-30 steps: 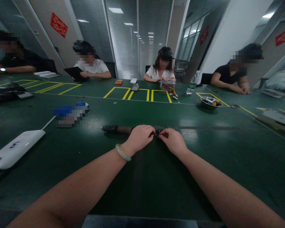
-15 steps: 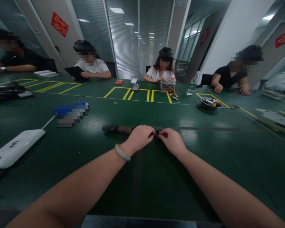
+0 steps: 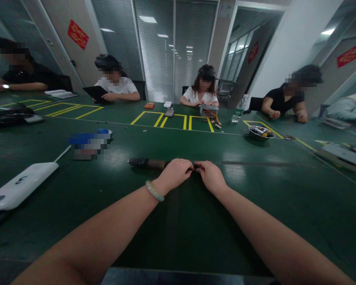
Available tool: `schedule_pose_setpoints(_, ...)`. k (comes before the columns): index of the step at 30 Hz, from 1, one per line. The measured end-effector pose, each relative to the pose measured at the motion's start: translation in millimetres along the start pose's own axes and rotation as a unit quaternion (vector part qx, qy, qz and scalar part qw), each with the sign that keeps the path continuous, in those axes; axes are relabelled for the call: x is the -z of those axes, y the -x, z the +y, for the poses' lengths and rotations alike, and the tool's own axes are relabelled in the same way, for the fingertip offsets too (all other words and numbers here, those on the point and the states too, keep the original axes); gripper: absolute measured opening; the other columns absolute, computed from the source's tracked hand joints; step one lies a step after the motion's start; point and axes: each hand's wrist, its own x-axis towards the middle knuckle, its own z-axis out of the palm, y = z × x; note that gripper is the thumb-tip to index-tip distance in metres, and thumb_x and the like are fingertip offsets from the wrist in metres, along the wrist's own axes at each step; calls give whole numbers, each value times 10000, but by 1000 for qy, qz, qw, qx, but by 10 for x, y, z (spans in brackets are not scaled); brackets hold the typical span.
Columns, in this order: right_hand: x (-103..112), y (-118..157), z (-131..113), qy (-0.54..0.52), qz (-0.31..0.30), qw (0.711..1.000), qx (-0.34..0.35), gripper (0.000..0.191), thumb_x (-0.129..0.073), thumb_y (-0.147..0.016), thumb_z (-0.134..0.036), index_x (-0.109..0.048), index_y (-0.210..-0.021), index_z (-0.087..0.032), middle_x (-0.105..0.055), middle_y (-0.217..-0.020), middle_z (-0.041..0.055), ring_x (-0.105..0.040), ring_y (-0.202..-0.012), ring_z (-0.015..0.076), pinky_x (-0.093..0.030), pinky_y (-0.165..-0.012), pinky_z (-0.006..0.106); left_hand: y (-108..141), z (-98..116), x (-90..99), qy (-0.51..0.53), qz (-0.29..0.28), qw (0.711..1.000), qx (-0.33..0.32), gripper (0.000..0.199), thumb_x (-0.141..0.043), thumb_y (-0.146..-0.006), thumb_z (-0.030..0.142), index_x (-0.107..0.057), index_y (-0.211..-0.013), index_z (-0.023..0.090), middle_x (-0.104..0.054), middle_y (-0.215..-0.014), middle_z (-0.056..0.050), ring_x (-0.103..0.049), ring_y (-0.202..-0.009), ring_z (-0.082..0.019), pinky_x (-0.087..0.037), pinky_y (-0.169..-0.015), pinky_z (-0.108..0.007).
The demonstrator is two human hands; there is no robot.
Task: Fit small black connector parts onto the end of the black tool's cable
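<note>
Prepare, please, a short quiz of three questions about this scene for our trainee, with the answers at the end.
1. True or false: the person wears the bangle on the right wrist.
2. Multiple choice: which of these is nearest to the person's left hand?
A. tablet
B. electric screwdriver
C. wire bundle
3. Fill in the missing word: in the picture, the metal bowl stands to the ____ of the plastic bottle.

Key: 1. False; 2. B; 3. right
</note>
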Motion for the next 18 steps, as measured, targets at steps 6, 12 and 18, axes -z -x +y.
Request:
schedule_pose_setpoints(6, -9, -16, -25, 23, -18, 1000, 3, 183, -570, -907, -134, -673, -1052, -175, -647, -1030, 54, -576, -994, 186, -400, -910, 274, 6, 18, 13, -7, 4, 1000, 3, 83, -594, -844, 167, -632, -917, 170, -656, -921, -36, -610, -887, -188, -472, -850, -356)
schedule_pose_setpoints(12, 2, 4, -39, 48, -20, 999, -1, 163, -573, -906, -141, -664, -1037, -172, -645, -1012, 58, -582, -979, 197, -403, -908, 286, 38, 51, 113, -17, -10, 1000, -13, 128, -597, -859, 209, -615, -981, 179, -659, -1005, -46, -612, -956, -191, -475, -896, -373)
schedule_pose_setpoints(18, 20, 19, -59, 61, -22, 998, 10, 162, -549, -901, -134, -659, -1017, -162, -647, -1003, 69, -590, -951, 205, -416, -880, 298, 103, 82, 294, -2, 18, 997, -80, 251, -572, -873, 224, -584, -1123, 206, -594, -1264, -52, -481, -1257, -188, -311, -1123, -448)
